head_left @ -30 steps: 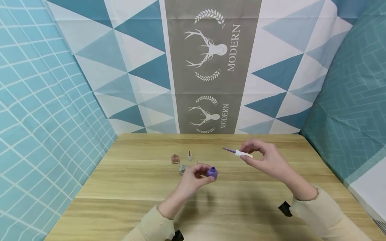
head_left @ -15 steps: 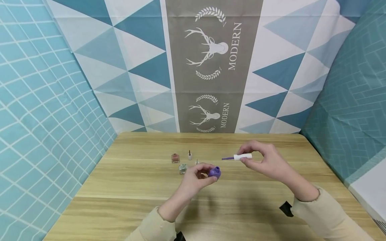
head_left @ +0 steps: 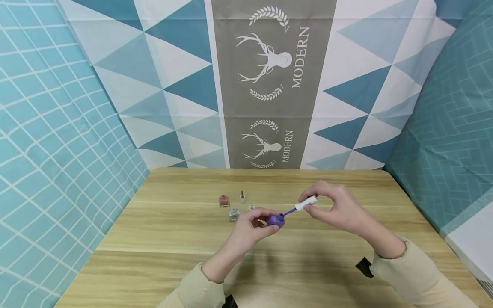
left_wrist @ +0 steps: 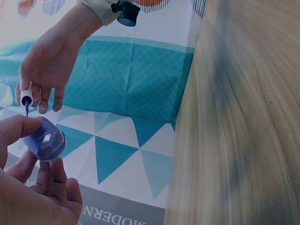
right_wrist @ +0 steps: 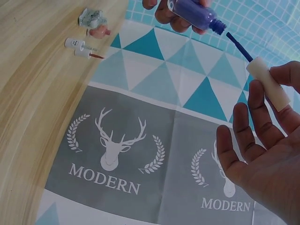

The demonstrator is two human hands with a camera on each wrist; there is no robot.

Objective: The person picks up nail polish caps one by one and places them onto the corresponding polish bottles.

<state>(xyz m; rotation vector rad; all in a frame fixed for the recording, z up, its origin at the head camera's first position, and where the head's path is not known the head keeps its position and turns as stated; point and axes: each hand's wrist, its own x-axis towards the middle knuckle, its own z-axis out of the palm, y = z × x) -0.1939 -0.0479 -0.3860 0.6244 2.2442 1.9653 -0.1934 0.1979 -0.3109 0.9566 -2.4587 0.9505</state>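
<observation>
My left hand (head_left: 248,226) pinches a purple nail polish bottle (head_left: 275,220) above the table, its neck tilted up to the right. Between the thumb and fingers of my right hand (head_left: 337,207) is the white cap of a nail polish brush (head_left: 307,203). The brush's purple-coated tip points down-left at the bottle's mouth. In the right wrist view a small gap shows between the brush (right_wrist: 239,46) and the neck of the bottle (right_wrist: 192,13). The same bottle (left_wrist: 47,140) appears from its base end in the left wrist view.
Beyond my left hand, a reddish-brown polish bottle (head_left: 224,201) and a clear glittery one (head_left: 233,214) stand uncapped on the wooden table (head_left: 173,239). Two white caps stand near them with brushes upward, one brown (head_left: 242,197), one pale (head_left: 251,207). Patterned cloth (head_left: 269,85) hangs behind.
The brush has swung from pointing up-left to pointing down-left, and its tip has come close to the bottle's mouth. The bottle has shifted slightly right and tilted towards the brush.
</observation>
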